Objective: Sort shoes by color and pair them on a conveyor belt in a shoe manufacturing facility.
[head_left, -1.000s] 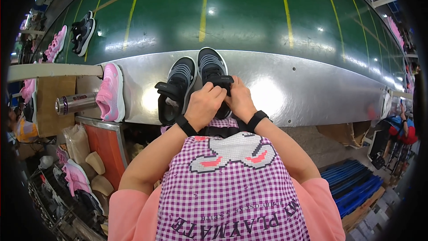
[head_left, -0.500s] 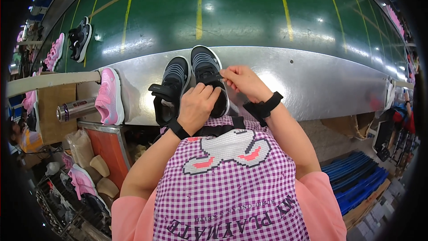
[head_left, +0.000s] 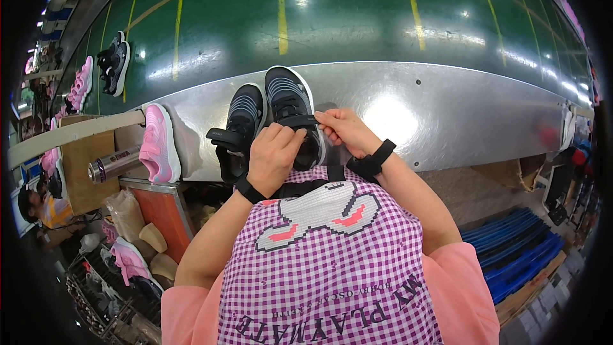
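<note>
At left, one black shoe (head_left: 248,105) stands on the metal ledge (head_left: 460,112), toe away from me, its strap sticking up. Next comes my left hand (head_left: 273,156), fingers curled at the other black shoe's (head_left: 284,86) opening; what they grip, I cannot tell. That shoe stands just beyond my hands, long axis running away from me, toe tipped slightly left. Its strap (head_left: 297,121) lies crosswise, its right end pinched between thumb and forefinger of my right hand (head_left: 345,131), the nearer one to that end.
</note>
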Tool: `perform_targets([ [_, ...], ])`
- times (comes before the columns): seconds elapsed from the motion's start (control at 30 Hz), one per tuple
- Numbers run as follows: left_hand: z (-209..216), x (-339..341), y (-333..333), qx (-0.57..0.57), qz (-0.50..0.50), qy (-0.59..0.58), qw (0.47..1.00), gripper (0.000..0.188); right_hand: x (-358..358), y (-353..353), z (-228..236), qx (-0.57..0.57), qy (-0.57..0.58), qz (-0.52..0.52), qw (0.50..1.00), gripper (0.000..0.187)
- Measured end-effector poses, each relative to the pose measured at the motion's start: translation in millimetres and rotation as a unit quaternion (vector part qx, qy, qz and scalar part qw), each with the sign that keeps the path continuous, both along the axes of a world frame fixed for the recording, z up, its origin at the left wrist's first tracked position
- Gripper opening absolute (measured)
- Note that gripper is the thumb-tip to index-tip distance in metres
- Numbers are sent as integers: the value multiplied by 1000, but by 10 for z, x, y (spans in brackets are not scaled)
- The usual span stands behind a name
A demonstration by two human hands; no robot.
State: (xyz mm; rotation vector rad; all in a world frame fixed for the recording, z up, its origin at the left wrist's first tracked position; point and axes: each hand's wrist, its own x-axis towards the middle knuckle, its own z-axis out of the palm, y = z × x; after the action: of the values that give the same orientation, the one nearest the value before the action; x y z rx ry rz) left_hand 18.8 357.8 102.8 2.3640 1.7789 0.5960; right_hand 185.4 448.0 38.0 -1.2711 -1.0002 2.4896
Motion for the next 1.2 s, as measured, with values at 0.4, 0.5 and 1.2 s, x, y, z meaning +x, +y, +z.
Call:
perform_targets([
  [0.4, -39, -20, -9, 6, 2, 10, 1000, 23, -20, -17, -70, 8, 6, 52, 999, 31],
  [0.5, -39, -31, 4, 12, -3, 11, 1000, 22, -11, 13, -86, -17, 7, 62, 998, 32],
  [1.2, 380, -530, -687, 20, 247, -127, 960, 27, -148, -472, 166, 625, -159, 70, 761, 42],
])
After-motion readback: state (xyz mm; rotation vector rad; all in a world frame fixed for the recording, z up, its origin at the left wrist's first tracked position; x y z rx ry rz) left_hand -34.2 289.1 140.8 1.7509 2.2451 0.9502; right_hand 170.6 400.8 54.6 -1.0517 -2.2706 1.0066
